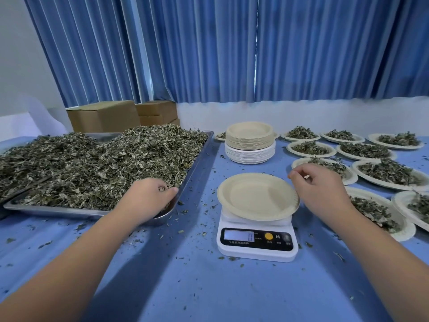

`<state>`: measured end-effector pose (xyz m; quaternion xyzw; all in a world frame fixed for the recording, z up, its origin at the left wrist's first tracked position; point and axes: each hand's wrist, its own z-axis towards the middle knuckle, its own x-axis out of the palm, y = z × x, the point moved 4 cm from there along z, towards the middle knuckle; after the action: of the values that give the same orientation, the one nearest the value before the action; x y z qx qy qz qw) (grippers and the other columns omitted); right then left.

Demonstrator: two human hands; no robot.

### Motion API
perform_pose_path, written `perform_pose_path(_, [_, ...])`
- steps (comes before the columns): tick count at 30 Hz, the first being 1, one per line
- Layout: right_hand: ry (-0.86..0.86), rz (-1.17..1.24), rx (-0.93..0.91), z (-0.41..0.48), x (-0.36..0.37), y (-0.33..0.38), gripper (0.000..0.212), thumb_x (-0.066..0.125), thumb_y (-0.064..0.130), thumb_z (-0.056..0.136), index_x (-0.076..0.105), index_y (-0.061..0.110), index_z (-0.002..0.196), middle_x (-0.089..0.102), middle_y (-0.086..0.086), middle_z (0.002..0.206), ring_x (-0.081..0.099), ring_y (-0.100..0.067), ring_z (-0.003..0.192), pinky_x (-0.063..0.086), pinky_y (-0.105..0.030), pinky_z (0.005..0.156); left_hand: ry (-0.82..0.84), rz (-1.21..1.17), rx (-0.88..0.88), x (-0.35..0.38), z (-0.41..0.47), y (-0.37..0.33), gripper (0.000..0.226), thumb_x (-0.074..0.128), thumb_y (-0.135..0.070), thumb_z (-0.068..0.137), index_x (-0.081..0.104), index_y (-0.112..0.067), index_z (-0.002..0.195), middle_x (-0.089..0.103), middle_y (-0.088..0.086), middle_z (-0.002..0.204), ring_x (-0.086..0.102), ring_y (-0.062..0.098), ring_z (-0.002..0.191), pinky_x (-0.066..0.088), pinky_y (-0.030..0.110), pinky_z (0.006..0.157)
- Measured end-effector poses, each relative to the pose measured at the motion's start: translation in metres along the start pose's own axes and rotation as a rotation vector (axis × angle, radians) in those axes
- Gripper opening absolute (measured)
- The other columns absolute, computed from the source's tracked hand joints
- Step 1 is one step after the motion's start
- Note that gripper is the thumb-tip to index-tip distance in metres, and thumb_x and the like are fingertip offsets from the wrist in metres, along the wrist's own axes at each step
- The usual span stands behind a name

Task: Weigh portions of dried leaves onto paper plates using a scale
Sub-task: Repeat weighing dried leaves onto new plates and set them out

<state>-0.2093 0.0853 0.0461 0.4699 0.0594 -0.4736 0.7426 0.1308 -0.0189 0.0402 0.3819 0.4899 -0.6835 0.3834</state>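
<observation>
While the left hand [148,198] reaches into the near right corner of the metal tray [196,166], left of centre in the frame, its fingers curl round a clump of the dried leaves [92,168], with a few bits showing between thumb and fingers. The leaves are heaped high over the tray and run off the left edge of the frame.

At lower centre the scale [257,246] stands on the blue table [185,287]. Its display shows a zero, and an empty paper plate [253,196] rests on its platform. The right hand [319,184] hovers at that plate's right rim, fingers loosely curled with nothing in them; I cannot tell whether it touches the rim.

Behind the scale, at mid-frame, sits a stack of plates [249,142], tan ones on top of white ones. Across the right of the frame lie the filled plates [364,151], each carrying a mound of leaves, set close together in rows. Leaf crumbs are scattered over the table around the scale and along the tray's near edge. Cardboard boxes [104,118] stand behind the tray, and blue curtains [209,54] fill the upper frame.
</observation>
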Motion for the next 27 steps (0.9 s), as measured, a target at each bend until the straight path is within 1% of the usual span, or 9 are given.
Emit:
perform_pose_path(2, [-0.004, -0.003, -0.007, 0.000, 0.000, 0.000, 0.017, 0.058, 0.016, 0.091, 0.068, 0.017, 0.078, 0.054, 0.015, 0.061, 0.050, 0.001, 0.059, 0.032, -0.012, 0.057, 0.001, -0.045, 0.006, -0.005, 0.006, -0.003, 0.037, 0.054, -0.049, 0.093, 0.066, -0.017, 0.080, 0.050, -0.004, 0.038, 0.037, 0.005, 0.026, 0.028, 0.015, 0.031])
perform_pose_path(4, [-0.009, 0.003, -0.007, 0.001, 0.000, -0.001, 0.017, 0.058, 0.017, 0.091, 0.069, 0.017, 0.079, 0.052, 0.016, 0.060, 0.048, 0.000, 0.057, 0.033, -0.016, 0.058, -0.032, -0.092, 0.025, -0.013, 0.012, -0.012, 0.037, 0.054, -0.046, 0.094, 0.067, -0.014, 0.081, 0.045, -0.006, 0.035, 0.032, 0.004, 0.024, 0.025, 0.014, 0.029])
perform_pose_path(6, [-0.014, 0.011, -0.005, 0.001, 0.000, -0.002, 0.016, 0.058, 0.017, 0.091, 0.069, 0.017, 0.079, 0.052, 0.017, 0.059, 0.048, 0.000, 0.055, 0.033, -0.018, 0.058, -0.093, -0.141, 0.061, -0.023, 0.017, -0.029, 0.036, 0.053, -0.047, 0.094, 0.065, -0.017, 0.078, 0.045, -0.006, 0.036, 0.030, 0.003, 0.024, 0.025, 0.014, 0.028])
perform_pose_path(10, [-0.010, 0.012, -0.006, 0.002, 0.000, -0.003, 0.018, 0.057, 0.018, 0.091, 0.068, 0.019, 0.078, 0.053, 0.016, 0.062, 0.049, 0.002, 0.056, 0.032, -0.017, 0.057, -0.198, -0.190, 0.179, -0.032, 0.019, -0.085, 0.036, 0.052, -0.048, 0.094, 0.063, -0.022, 0.073, 0.056, -0.008, 0.050, 0.043, 0.004, 0.038, 0.032, 0.018, 0.039])
perform_pose_path(14, [-0.013, 0.037, -0.005, 0.002, 0.000, -0.004, 0.018, 0.057, 0.018, 0.091, 0.067, 0.018, 0.076, 0.052, 0.015, 0.059, 0.049, 0.002, 0.055, 0.032, -0.020, 0.057, -0.224, -0.326, 0.328, -0.021, 0.014, -0.144, 0.035, 0.057, -0.045, 0.093, 0.057, -0.026, 0.064, 0.051, -0.010, 0.044, 0.046, 0.001, 0.038, 0.032, 0.011, 0.039])
perform_pose_path(18, [-0.015, 0.050, -0.018, 0.002, 0.000, -0.004, 0.018, 0.057, 0.019, 0.091, 0.067, 0.021, 0.076, 0.052, 0.015, 0.060, 0.047, 0.000, 0.054, 0.032, -0.021, 0.057, -0.104, -0.386, 0.436, 0.013, 0.007, -0.178, 0.029, 0.060, -0.044, 0.092, 0.060, -0.023, 0.073, 0.056, -0.012, 0.050, 0.050, 0.000, 0.046, 0.035, 0.013, 0.045])
perform_pose_path(21, [-0.024, 0.034, -0.059, 0.003, 0.000, -0.003, 0.018, 0.058, 0.019, 0.090, 0.065, 0.021, 0.073, 0.056, 0.013, 0.066, 0.048, -0.002, 0.057, 0.033, -0.020, 0.058, 0.045, -0.332, 0.511, 0.037, 0.002, -0.189, 0.025, 0.061, -0.048, 0.090, 0.058, -0.024, 0.085, 0.063, -0.011, 0.075, 0.057, 0.005, 0.071, 0.040, 0.021, 0.058])
perform_pose_path(24, [-0.024, -0.005, -0.081, 0.005, 0.001, -0.004, 0.018, 0.058, 0.018, 0.089, 0.066, 0.017, 0.074, 0.059, 0.010, 0.071, 0.049, -0.003, 0.062, 0.034, -0.017, 0.060, 0.179, -0.271, 0.611, 0.048, -0.004, -0.192, 0.027, 0.063, -0.050, 0.087, 0.054, -0.031, 0.103, 0.057, -0.015, 0.096, 0.052, 0.004, 0.086, 0.035, 0.010, 0.064])
perform_pose_path(27, [-0.024, -0.012, -0.079, 0.005, 0.002, -0.007, 0.017, 0.058, 0.020, 0.089, 0.067, 0.018, 0.075, 0.060, 0.011, 0.073, 0.051, -0.002, 0.064, 0.033, -0.012, 0.060, 0.231, -0.254, 0.678, 0.050, -0.009, -0.188, 0.044, 0.062, -0.052, 0.087, 0.051, -0.034, 0.125, 0.053, -0.018, 0.120, 0.046, -0.003, 0.096, 0.033, 0.006, 0.074])
